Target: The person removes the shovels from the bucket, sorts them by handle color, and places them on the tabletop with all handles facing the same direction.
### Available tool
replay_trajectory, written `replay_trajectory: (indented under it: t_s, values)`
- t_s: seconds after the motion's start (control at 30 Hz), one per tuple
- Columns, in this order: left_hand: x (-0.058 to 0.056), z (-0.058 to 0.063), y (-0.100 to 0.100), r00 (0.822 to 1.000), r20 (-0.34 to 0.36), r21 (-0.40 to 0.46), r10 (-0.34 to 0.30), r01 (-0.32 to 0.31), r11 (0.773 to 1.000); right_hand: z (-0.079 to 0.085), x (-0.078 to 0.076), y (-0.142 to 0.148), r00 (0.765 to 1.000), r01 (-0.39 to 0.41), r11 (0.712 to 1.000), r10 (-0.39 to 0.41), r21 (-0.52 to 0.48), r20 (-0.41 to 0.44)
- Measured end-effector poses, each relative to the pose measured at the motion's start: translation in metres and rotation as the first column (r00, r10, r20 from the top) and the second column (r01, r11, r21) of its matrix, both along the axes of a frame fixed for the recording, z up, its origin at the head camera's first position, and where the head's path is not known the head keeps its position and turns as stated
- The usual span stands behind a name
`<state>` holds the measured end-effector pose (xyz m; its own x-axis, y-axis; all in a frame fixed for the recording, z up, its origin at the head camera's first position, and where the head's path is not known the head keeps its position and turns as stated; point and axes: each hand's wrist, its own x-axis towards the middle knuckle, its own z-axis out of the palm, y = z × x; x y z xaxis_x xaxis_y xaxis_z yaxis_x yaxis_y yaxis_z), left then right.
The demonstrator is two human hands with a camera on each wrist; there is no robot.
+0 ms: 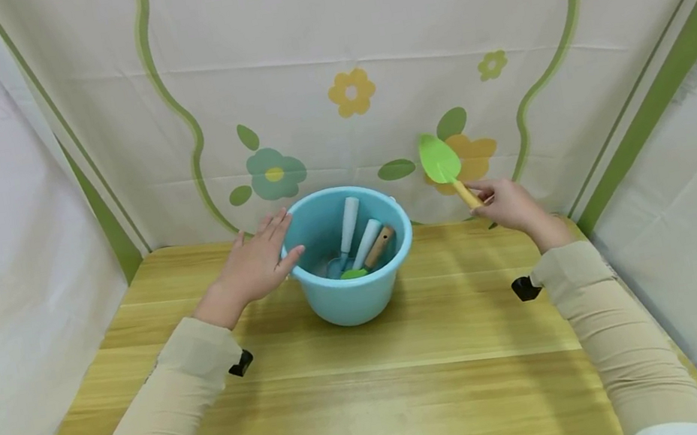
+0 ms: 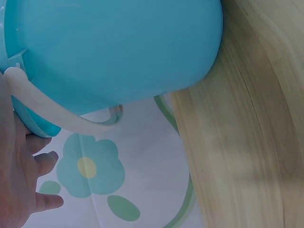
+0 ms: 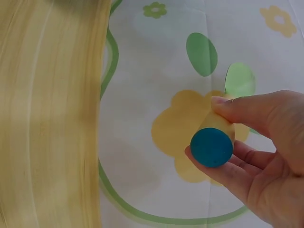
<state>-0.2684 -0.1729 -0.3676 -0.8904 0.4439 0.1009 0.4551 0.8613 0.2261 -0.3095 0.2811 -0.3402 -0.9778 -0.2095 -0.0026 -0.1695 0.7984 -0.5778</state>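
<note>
1. The right hand (image 1: 509,203) pinches the green shovel (image 1: 447,171) by its handle (image 1: 469,195), right of the bucket (image 1: 353,302), leaving the blade (image 1: 437,158) free.
2. The left hand (image 1: 257,259), fingers (image 1: 277,230) straight, touches the bucket (maybe to steady it).
3. More tools (image 1: 350,221) tilt inside, handles up.

A yellowish wood-grain table (image 1: 380,418) with a light-blue bucket (image 1: 351,301) upright on it near the far edge.

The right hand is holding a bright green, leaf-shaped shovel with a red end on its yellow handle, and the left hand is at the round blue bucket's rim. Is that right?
Not quite: the round end of the yellow handle on the bright green shovel is blue, not red, as the right wrist view shows. The rest is right.
</note>
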Motion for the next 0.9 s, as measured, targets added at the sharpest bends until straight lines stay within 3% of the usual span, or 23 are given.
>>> replay_trajectory:
  t_s: [0.5, 0.9]
  values:
    - [-0.003, -0.004, 0.000, 1.000, -0.005, -0.007, -0.006, 0.006, 1.000, -0.018, 0.007, 0.011, 0.998, 0.060, 0.998, -0.060, -0.011, 0.009]
    - [-0.003, -0.004, -0.001, 1.000, -0.005, -0.007, -0.007, 0.007, 1.000, -0.031, 0.013, 0.016, 0.998, 0.061, 0.997, -0.061, -0.036, 0.013]
